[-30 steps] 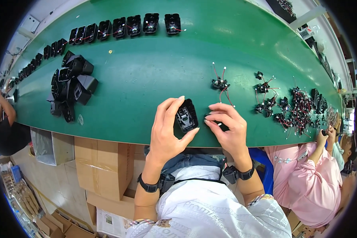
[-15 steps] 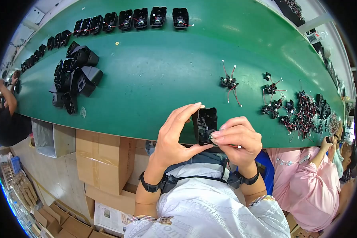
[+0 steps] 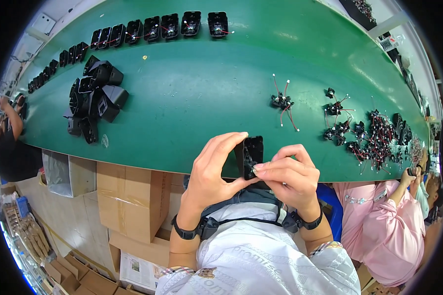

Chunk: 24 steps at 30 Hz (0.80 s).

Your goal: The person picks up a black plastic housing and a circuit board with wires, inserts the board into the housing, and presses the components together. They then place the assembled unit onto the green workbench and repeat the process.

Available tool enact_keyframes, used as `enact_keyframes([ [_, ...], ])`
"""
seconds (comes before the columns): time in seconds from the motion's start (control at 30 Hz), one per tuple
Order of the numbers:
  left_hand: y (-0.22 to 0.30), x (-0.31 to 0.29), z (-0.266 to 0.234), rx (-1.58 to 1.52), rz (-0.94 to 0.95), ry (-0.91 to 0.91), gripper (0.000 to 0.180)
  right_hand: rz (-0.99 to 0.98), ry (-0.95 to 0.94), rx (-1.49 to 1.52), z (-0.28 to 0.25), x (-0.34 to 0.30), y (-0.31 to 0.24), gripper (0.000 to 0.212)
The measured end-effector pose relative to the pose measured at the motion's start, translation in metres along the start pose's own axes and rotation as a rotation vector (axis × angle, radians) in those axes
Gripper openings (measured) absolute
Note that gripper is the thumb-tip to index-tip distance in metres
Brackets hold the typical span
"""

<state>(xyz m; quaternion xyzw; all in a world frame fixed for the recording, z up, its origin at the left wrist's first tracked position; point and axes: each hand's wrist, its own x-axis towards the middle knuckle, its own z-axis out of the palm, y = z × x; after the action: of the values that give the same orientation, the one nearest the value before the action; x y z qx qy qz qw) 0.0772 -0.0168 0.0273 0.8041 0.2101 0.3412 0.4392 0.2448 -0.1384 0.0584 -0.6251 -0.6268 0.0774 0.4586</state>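
Note:
At the table's near edge my left hand [image 3: 214, 164] grips a black plastic housing [image 3: 252, 150], thumb at its lower end and fingers along its left side. The housing stands tilted, its open face toward my right. My right hand [image 3: 293, 177] is closed in a pinch at the lower part of the open face. A small part between those fingertips is mostly hidden, and I cannot make out its kind. Farther right on the table lies a small cluster of black parts with red and black wires and white connectors [image 3: 282, 102].
The green table [image 3: 182, 93] carries a heap of black housings [image 3: 96, 96] at left and a row of wired housings [image 3: 170, 26] along the back. Wired parts [image 3: 379, 135] pile up at right. Cardboard boxes [image 3: 128, 196] stand below left. Co-workers sit at both ends, one in pink [image 3: 384, 221].
Both hands and the housing have shifted slightly left. The housing has turned a little, and the right fingers remain pinched at its lower part.

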Motion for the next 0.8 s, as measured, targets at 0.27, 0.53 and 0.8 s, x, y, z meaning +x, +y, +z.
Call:
enact_keyframes([
  [0.27, 0.009, -0.002, -0.001, -0.096, -0.092, -0.009, 0.081, 0.026, 0.025, 0.041, 0.004, 0.0, -0.004, 0.027],
  [0.53, 0.002, -0.005, 0.0, -0.232, -0.119, -0.029, 0.081, 0.187, 0.059, 0.218, 0.015, -0.01, -0.006, 0.025],
  [0.8, -0.006, -0.003, -0.002, -0.262, -0.097, 0.02, 0.081, 0.114, -0.024, 0.043, -0.01, 0.001, -0.009, 0.037],
])
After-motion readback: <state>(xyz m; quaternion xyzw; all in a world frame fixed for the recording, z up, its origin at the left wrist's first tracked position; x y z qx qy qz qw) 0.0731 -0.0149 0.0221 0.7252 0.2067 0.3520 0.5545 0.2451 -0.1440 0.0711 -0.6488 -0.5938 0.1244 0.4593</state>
